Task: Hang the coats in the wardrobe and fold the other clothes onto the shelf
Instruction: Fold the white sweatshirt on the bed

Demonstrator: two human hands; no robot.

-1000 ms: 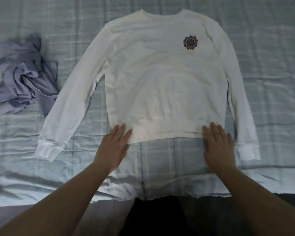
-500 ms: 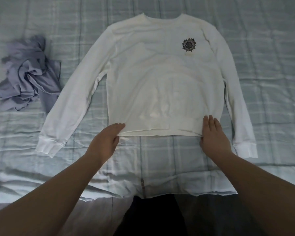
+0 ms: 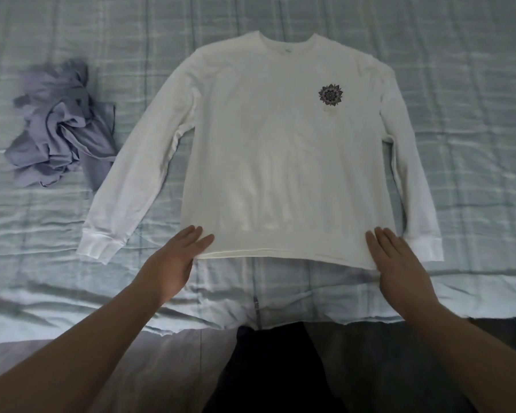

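Head view: white sweatshirt (image 3: 280,150) lies spread flat, front up, on the bed (image 3: 459,84). Left hand (image 3: 176,260) and right hand (image 3: 399,263), fingers straight, rest flat at its hem corners. Crumpled lilac garment (image 3: 60,129) lies just beside its sleeve.

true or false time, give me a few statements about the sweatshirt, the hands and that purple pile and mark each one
1. The white sweatshirt lies spread out on the bed cover. True.
2. Its sleeves are folded across the chest. False: both lie out to the sides.
3. The left hand and right hand lie with straight fingers at the hem's corners. True.
4. The purple garment is neatly folded. False: it lies crumpled beside the sweatshirt.
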